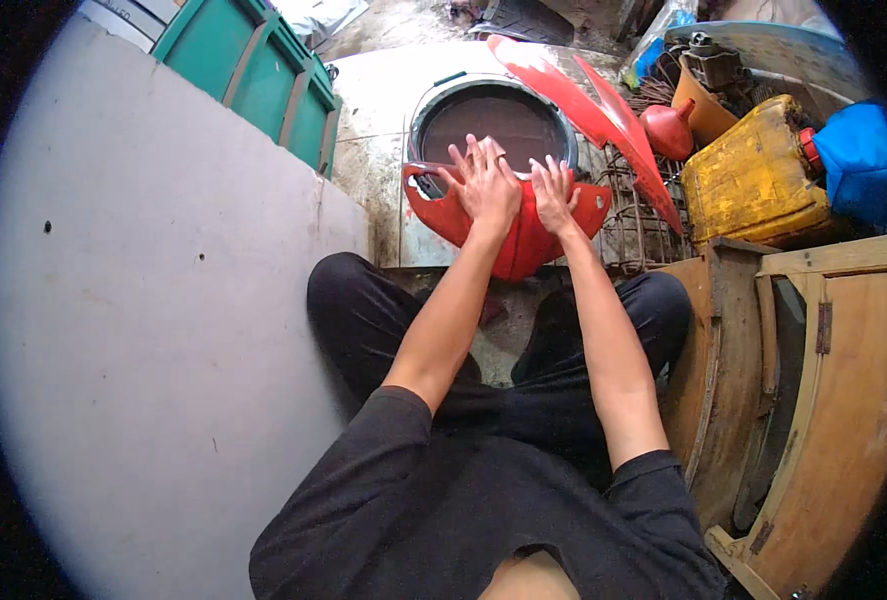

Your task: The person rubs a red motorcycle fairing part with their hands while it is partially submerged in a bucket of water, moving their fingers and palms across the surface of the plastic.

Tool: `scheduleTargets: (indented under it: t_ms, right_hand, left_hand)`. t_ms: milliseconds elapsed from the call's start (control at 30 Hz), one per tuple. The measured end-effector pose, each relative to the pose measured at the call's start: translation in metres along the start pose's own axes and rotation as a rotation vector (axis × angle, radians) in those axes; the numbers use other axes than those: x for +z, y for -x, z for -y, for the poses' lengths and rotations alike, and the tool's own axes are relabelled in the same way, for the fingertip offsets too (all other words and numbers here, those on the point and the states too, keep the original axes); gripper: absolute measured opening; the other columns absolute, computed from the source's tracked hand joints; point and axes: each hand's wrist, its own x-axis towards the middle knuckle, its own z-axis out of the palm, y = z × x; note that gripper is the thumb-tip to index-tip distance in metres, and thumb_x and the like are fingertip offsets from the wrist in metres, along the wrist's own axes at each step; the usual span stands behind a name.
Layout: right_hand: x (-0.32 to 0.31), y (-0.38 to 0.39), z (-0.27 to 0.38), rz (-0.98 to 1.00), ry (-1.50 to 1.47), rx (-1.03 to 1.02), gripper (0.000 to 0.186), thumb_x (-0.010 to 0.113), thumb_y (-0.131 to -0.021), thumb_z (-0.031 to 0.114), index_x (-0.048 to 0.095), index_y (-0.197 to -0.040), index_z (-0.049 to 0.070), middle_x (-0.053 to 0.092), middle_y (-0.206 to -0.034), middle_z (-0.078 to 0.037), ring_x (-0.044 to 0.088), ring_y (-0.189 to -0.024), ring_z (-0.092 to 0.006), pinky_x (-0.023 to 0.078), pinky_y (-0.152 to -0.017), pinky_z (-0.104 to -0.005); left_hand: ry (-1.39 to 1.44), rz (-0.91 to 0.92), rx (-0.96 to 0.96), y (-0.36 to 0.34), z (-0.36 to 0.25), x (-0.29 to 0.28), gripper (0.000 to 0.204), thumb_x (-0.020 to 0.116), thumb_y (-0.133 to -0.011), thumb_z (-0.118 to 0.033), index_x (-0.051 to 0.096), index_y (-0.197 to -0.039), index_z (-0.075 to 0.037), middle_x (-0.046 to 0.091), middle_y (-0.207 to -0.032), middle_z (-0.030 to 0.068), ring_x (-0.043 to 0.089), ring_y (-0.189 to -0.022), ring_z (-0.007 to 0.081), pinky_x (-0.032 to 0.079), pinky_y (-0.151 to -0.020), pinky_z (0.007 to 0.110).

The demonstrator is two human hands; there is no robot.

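Note:
A red curved plastic panel (518, 255) rests at the near rim of a dark basin of murky liquid (463, 115). My left hand (484, 188) is over the panel's upper part with fingers spread toward the basin; a small pale pinkish piece (493, 150), too unclear to name, shows at its fingertips. My right hand (553, 195) lies at the panel's top edge, right of the left hand, with fingers apart. Another long red panel (638, 155) leans to the right of the basin over a rusty wire rack (623, 225).
A white wall (163, 260) borders the left, with green panels (233, 75) behind it. At right stand a red funnel (668, 125), a yellow jerrycan (738, 180), a blue container (863, 160) and wooden furniture (833, 410). The basin sits on a dirty tiled surface (363, 120).

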Motion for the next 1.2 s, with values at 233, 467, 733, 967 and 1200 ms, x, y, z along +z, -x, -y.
scheduleTargets:
  t_ms: [233,467,733,967,1200]
  right_hand:
    - [-0.004,0.011,0.013,0.035,0.000,0.056,0.053,0.025,-0.105,0.056,0.035,-0.151,0.030,0.016,-0.164,-0.007,0.004,-0.152,-0.0341,0.001,-0.110,-0.0749]
    - [-0.007,0.010,0.018,0.066,-0.035,0.084,0.055,0.023,-0.105,0.056,0.040,-0.149,0.026,0.014,-0.164,-0.007,0.002,-0.152,-0.0345,-0.001,-0.110,-0.0746]
    - [-0.015,0.013,0.005,0.058,-0.058,0.095,0.055,0.022,-0.105,0.056,0.038,-0.150,0.028,0.013,-0.164,-0.009,0.001,-0.152,-0.0350,-0.005,-0.111,-0.0720]
    - [-0.013,0.012,0.008,0.064,-0.015,0.095,0.051,0.027,-0.105,0.053,0.037,-0.149,0.029,0.015,-0.164,-0.007,0.002,-0.153,-0.0341,0.001,-0.109,-0.0762]
    - [0.002,0.011,0.013,0.032,0.017,0.027,0.049,0.025,-0.107,0.049,0.038,-0.149,0.027,0.016,-0.163,-0.009,0.004,-0.152,-0.0364,0.002,-0.109,-0.0765]
  left_hand:
    - [0.130,0.134,-0.021,0.208,0.023,0.011,0.055,0.041,-0.102,-0.031,0.033,-0.156,-0.021,0.021,-0.166,0.0066,0.011,-0.153,0.0388,0.006,-0.112,0.071]
    - [0.006,-0.054,0.031,0.045,0.004,0.003,0.053,0.043,-0.101,-0.032,0.041,-0.152,-0.018,0.033,-0.160,0.0087,0.018,-0.151,0.0384,0.001,-0.116,0.066]
    - [0.157,0.191,-0.012,0.165,0.006,0.004,0.056,0.037,-0.104,-0.034,0.028,-0.157,-0.020,0.019,-0.166,0.0081,0.008,-0.152,0.0410,0.005,-0.110,0.075]
    - [0.095,-0.002,0.013,0.086,0.000,0.006,0.052,0.040,-0.102,-0.033,0.042,-0.152,-0.018,0.028,-0.163,0.0084,0.015,-0.151,0.0401,0.004,-0.114,0.069]
    - [0.037,-0.017,0.093,0.023,0.022,0.008,0.050,0.036,-0.103,-0.033,0.041,-0.151,-0.018,0.030,-0.162,0.0103,0.015,-0.151,0.0413,0.006,-0.115,0.069]
